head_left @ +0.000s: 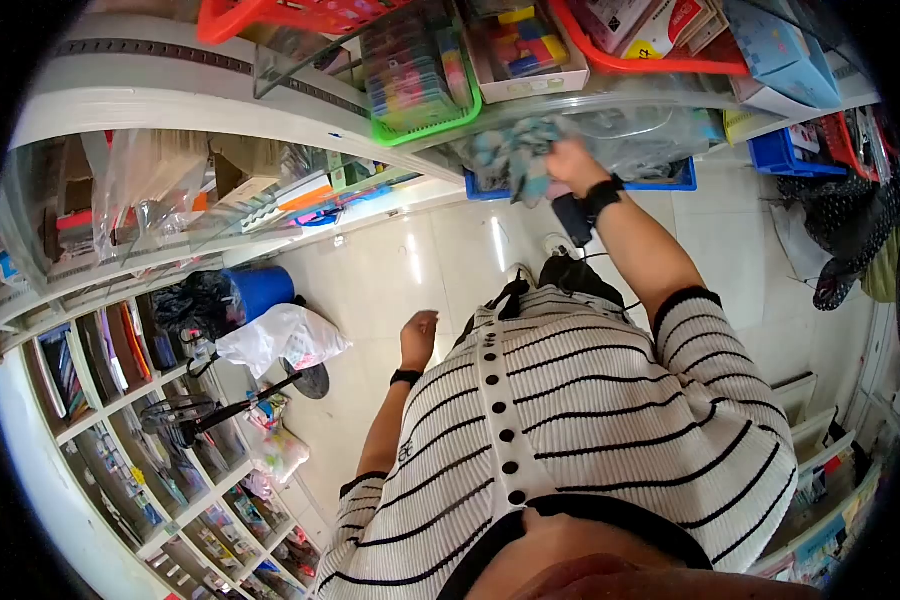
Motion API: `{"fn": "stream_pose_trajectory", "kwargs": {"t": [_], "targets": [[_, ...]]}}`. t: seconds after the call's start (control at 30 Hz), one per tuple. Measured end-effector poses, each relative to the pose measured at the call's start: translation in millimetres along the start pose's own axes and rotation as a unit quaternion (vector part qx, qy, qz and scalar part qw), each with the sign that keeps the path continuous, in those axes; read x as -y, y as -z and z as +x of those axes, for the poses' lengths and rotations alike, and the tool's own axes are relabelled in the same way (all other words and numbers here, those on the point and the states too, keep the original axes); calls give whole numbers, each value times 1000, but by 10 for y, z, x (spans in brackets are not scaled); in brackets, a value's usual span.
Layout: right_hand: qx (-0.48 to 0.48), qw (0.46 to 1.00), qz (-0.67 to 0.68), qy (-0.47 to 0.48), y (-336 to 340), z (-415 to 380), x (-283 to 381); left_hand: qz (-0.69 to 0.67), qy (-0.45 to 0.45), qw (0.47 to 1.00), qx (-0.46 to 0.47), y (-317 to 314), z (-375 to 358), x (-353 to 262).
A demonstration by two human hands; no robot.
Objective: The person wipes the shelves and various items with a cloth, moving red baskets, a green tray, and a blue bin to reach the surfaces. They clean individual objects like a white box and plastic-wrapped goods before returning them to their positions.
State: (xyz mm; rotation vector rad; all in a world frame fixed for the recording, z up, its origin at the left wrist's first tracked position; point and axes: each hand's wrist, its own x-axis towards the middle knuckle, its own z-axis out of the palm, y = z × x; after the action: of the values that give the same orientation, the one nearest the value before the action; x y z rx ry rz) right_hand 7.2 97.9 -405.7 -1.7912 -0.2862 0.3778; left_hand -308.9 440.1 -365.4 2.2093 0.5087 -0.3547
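My right hand (pixel 572 168) reaches out to the shelf at the top and is closed on a crumpled grey-green cloth (pixel 518 160). The cloth hangs over the shelf's front edge, above a blue bin (pixel 680 176). A dark band circles that wrist, and a small black box (pixel 572 220) hangs beside it. My left hand (pixel 420 338) hangs low at my left side, its fingers curled together. Nothing shows in it, and it touches nothing.
A green basket (pixel 425 130), a white carton (pixel 530 86) and a red basket (pixel 660 65) stand on the glass shelf. At left are a blue bucket (pixel 260 293), a white plastic bag (pixel 285 338), a black fan (pixel 185 415) and stocked shelving. Dark spotted fabric (pixel 850 225) hangs at right.
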Motion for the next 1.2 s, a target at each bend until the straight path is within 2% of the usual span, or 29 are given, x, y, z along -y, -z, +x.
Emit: {"fn": "stream_pose_trajectory", "kwargs": {"t": [0.03, 0.07, 0.13, 0.17, 0.2, 0.23, 0.3, 0.33, 0.4, 0.43, 0.5, 0.53, 0.57, 0.6, 0.63, 0.67, 0.73, 0.77, 0.83, 0.87, 0.9, 0.97, 1.0, 1.03, 1.07, 1.1, 1.13, 1.17, 1.2], "targets": [[-40, 969, 241, 39, 80, -64, -58, 4, 30, 1000, -6, 19, -81, 126], [-88, 987, 135, 24, 119, 44, -265, -17, 64, 998, -14, 49, -180, 254], [-108, 982, 152, 15, -31, 241, -674, -118, 122, 985, -33, 48, -329, 642], [-129, 977, 171, 6, -73, 260, -774, -118, 124, 985, -32, 73, -414, 661], [-48, 997, -8, 61, -93, 276, -693, -104, 146, 983, -25, 97, -478, 652], [-47, 997, -8, 61, -160, 248, -340, -90, 167, 982, -20, 124, -531, 663], [-69, 956, -182, 218, -350, 106, 562, -106, 176, 979, -12, 71, -529, 950], [-22, 983, -40, 178, -592, 365, 96, -136, 181, 974, -7, 63, -524, 972], [30, 961, 266, 75, -1057, 861, -792, -166, 185, 969, -3, 42, -480, 914], [29, 960, 267, 74, -1023, 898, -845, -170, 174, 970, 15, 16, -433, 824], [35, 980, 117, 156, -885, 897, -878, -173, 163, 971, 34, 13, -336, 526], [-12, 983, -65, 169, -434, 372, 57, -156, 153, 975, 35, 25, -300, 300], [20, 990, -33, 139, -434, 527, -631, -139, 143, 979, 36, 50, -290, 179], [23, 961, 265, 78, -310, 425, -428, -164, 138, 976, 39, 37, -252, 286], [-64, 982, -70, 165, 133, -188, 674, -164, 139, 976, 37, 54, -260, 316], [-75, 990, 11, 123, 183, -57, -185, -182, 142, 972, 34, 65, -283, 325], [-104, 987, 120, -21, 479, -240, 112, -202, 146, 968, 31, 36, -349, 485], [-103, 987, 119, -21, 529, -210, -1, -185, 166, 968, 32, 4, -402, 616], [-135, 987, -90, 16, 566, -124, -243, -166, 188, 967, 35, -47, -533, 928], [-124, 991, 2, 60, 482, -133, -129, -177, 182, 966, 45, -68, -603, 1066], [-125, 990, 1, 59, 385, -177, 140, -187, 174, 965, 57, -84, -646, 1126], [-107, 979, -147, 97, 191, -218, 679, -160, 212, 963, 49, -88, -643, 1022], [-72, 994, 25, 84, -18, 8, 317, -155, 207, 964, 63, -78, -596, 988], [-36, 977, 195, 71, -214, 233, -40, -152, 201, 965, 77, -72, -535, 946], [-40, 977, 195, 72, -302, 279, 71, -150, 198, 966, 80, -64, -454, 902], [-40, 889, 451, -69, -397, 319, 280, -125, 152, 976, 91, -58, -342, 854], [-36, 717, 666, -203, -413, 304, 452, -101, 107, 984, 102, -47, -232, 786], [-41, 717, 667, -199, -335, 246, 593, -98, 70, 987, 108, -20, -119, 641], [-19, 746, 630, -215, -233, 198, 752, -63, 51, 991, 102, 0, 10, 455]]}}
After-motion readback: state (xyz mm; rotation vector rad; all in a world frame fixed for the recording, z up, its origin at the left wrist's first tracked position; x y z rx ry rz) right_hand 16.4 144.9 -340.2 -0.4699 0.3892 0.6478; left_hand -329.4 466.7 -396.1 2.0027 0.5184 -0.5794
